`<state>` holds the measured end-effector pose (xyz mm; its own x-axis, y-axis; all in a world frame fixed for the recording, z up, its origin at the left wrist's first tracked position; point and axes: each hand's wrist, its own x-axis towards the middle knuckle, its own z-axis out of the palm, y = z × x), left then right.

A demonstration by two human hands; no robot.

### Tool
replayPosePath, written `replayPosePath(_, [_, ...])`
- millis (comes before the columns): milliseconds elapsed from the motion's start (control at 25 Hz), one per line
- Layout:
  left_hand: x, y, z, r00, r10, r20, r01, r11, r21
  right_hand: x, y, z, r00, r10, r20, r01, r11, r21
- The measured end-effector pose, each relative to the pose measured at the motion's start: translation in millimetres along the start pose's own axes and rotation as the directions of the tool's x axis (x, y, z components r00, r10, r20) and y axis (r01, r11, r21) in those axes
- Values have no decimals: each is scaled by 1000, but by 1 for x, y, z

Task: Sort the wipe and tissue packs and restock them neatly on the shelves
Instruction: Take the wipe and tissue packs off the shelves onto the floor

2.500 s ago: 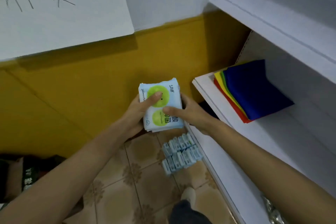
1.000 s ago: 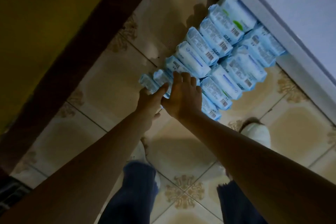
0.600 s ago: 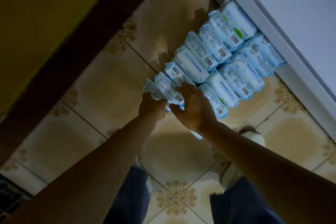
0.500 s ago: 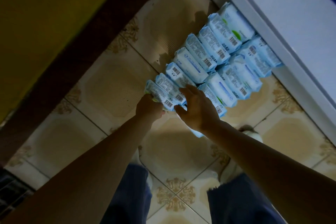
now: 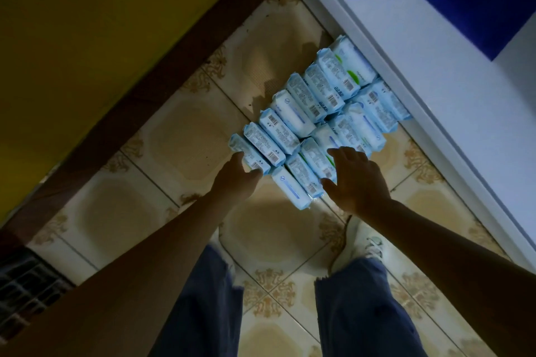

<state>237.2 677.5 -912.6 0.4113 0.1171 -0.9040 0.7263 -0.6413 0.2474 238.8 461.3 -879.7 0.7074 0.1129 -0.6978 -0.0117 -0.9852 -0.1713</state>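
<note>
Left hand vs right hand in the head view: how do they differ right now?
1. The left hand meets the end pack of the left row; the right hand lies over the near part of the right row.
2. The right hand's fingers are spread and straight; the left hand's are close together, and whether they grip is unclear.
Shared: both reach down to packs on the tiled floor.

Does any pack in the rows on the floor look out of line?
Yes: the nearest pack of the right row, between the left hand and the right hand, sticks out past its neighbours toward the white shoe. The other packs lean in two tidy rows.
</note>
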Motion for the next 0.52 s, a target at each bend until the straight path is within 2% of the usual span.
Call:
replayPosePath(120, [-42, 18, -12, 983, 134, -122, -113, 979, 167, -25, -1, -39, 996, -79, -39, 76, 995, -65])
replayPosePath(240, [-103, 49, -33, 933, 294, -207, -198, 900, 387, -62, -6, -91, 990, -111, -89, 102, 990, -96])
replayPosePath(400, [-192, 91, -65, 886, 379, -268, -216, 848, 483, -132, -11, -161, 980, -126, -156, 111, 988, -105])
replayPosePath(520, [-272, 114, -79, 814, 497, -301, -255, 771, 583, -203, -8, -211, 962, -161, -219, 138, 984, -116])
